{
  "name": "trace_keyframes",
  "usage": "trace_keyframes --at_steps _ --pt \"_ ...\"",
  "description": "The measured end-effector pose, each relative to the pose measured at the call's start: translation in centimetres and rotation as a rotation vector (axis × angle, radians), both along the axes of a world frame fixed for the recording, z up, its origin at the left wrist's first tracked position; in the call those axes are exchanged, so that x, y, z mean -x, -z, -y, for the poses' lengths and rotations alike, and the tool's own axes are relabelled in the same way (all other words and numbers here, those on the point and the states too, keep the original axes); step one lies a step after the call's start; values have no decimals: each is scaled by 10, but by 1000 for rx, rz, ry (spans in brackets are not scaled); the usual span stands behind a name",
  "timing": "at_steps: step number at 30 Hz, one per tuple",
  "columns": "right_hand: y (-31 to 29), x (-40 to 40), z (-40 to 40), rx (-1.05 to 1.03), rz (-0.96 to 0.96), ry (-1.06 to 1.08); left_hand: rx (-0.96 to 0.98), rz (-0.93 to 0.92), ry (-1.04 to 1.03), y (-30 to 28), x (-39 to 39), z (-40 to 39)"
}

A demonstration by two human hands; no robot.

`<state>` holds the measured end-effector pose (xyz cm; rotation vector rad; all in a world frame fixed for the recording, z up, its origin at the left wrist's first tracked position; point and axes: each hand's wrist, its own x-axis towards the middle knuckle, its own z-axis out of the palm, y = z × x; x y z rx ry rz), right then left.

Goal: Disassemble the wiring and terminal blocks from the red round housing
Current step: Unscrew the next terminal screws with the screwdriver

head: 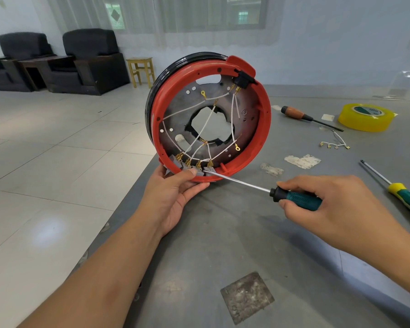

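The red round housing (263,129) stands on edge at the grey table's left corner, its open side facing me. Inside, white wires (200,136) with brass lugs cross a dark metal plate, and grey terminal blocks (179,162) sit along the lower rim. A black connector (241,79) is fixed at the top right. My left hand (173,197) grips the bottom rim, thumb on the blocks. My right hand (327,207) holds a teal-handled screwdriver (298,198); its shaft tip touches the rim next to the blocks.
On the grey table (223,245) lie an orange-handled screwdriver (296,113), a yellow tape roll (365,117), a loose wire bundle with lugs (335,144), a green-yellow screwdriver (402,195) and paper scraps (302,160). Tiled floor, dark armchairs and a yellow stool (141,71) stand to the left.
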<state>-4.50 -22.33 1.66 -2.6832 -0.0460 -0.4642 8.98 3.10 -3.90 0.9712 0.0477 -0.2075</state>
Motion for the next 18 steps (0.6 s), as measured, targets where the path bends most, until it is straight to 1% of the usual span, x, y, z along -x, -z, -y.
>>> trace_keyframes --at_steps 8,13,18 --pt "-5 -1 4 67 14 -8 -12 7 7 0 1 0" --pt "-3 2 1 72 27 -7 -19 9 7 2 -1 1" --pt "4 3 -4 57 49 -6 20 20 23 3 -1 -1"
